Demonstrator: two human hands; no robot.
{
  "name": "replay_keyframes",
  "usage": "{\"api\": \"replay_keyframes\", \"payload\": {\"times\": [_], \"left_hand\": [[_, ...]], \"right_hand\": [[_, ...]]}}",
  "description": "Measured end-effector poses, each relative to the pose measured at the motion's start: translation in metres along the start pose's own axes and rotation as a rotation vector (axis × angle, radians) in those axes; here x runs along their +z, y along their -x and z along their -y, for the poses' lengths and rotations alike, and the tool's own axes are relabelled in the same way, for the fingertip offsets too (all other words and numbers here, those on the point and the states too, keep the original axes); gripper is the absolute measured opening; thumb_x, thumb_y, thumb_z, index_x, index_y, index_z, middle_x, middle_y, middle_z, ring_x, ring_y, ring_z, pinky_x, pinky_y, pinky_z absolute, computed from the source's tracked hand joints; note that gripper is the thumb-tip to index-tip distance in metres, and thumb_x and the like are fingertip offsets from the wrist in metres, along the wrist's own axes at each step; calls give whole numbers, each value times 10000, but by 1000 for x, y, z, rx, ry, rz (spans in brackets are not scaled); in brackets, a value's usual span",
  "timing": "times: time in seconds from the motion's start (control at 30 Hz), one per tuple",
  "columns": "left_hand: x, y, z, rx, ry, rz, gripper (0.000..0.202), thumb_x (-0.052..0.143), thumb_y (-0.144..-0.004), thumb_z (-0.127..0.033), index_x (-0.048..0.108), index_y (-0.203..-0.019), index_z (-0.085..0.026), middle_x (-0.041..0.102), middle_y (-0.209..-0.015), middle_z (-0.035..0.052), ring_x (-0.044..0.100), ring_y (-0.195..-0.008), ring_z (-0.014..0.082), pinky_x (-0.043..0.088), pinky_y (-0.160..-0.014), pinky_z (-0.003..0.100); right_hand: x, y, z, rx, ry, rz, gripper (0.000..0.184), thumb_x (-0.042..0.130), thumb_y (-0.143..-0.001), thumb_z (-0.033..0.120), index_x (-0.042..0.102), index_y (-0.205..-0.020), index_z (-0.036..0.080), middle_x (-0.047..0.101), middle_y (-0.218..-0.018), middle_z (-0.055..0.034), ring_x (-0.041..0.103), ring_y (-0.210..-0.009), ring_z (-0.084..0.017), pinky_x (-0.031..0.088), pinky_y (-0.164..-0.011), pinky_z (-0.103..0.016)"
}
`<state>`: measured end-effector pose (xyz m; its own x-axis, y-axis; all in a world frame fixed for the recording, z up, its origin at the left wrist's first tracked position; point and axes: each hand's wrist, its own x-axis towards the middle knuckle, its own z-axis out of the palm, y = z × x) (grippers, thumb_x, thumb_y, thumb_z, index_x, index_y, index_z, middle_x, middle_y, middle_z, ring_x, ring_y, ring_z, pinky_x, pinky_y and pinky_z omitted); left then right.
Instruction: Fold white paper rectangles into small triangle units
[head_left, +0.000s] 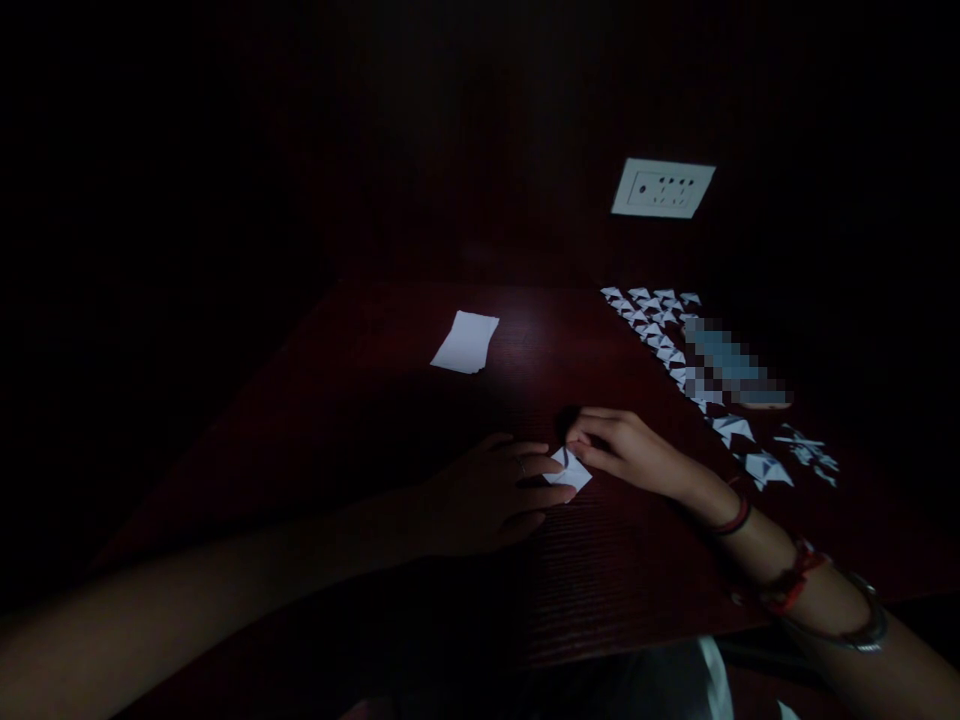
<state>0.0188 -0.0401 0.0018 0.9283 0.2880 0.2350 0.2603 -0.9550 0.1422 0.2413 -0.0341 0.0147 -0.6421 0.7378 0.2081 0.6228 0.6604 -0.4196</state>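
Note:
A small white folded paper piece (570,471) lies on the dark red table (600,590) near its middle front. My left hand (487,495) rests on the table with its fingers laid flat against the paper's left side, pressing it down. My right hand (626,450) comes in from the right, its fingers curled and pressed onto the paper's upper right edge. The right wrist wears red and dark bands and a metal bangle.
A stack of white paper sheets (466,342) lies further back on the table. Several folded white paper shapes (660,325) are spread at the right, with a blurred object (731,365) among them. A white wall socket (663,188) sits behind. The room is very dark.

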Motion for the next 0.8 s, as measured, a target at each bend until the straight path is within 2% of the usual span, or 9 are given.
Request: {"api": "replay_keyframes", "payload": {"times": [0.23, 0.33, 0.43, 0.57, 0.8], "left_hand": [[1, 0, 0, -11, 4, 28, 368, 343, -867, -293, 329, -1233, -261, 411, -1240, 13, 273, -1189, 215, 239, -934, 389], [3, 0, 1, -27, 14, 25, 406, 348, -863, -306, 287, -1258, -235, 406, -1249, 21, 277, -1188, 210, 237, -937, 384], [4, 1, 1, -35, 18, 11, 410, 364, -856, -310, 300, -1250, -217, 413, -1242, 30, 288, -1185, 206, 238, -940, 382], [4, 1, 2, -31, 14, 7, 392, 366, -856, -305, 317, -1235, -217, 411, -1240, 36, 294, -1184, 206, 236, -946, 386], [0, -1, 0, -17, 11, 36, 388, 347, -861, -294, 311, -1238, -206, 414, -1235, 48, 270, -1192, 214, 235, -949, 390]], "right_hand": [[-6, 3, 0, 21, -87, 13, 117, 429, -813, 168, 534, -769, 141, 487, -685, -1, 448, -607, -86, 367, -583, -206], [-15, 10, -1, -3, -191, 111, 163, 434, -815, 167, 548, -929, 151, 535, -800, -26, 494, -691, -97, 401, -630, -219], [-20, 14, -3, -32, -203, 178, 194, 501, -782, 184, 574, -961, 173, 547, -865, -35, 513, -749, -110, 412, -663, -237], [-15, 12, -2, -40, -202, 119, 169, 480, -805, 235, 614, -882, 166, 553, -812, -32, 520, -737, -107, 408, -651, -230], [-9, 6, 2, 30, -163, 42, 166, 473, -807, 248, 599, -814, 140, 532, -735, -23, 492, -659, -95, 385, -594, -213]]}}
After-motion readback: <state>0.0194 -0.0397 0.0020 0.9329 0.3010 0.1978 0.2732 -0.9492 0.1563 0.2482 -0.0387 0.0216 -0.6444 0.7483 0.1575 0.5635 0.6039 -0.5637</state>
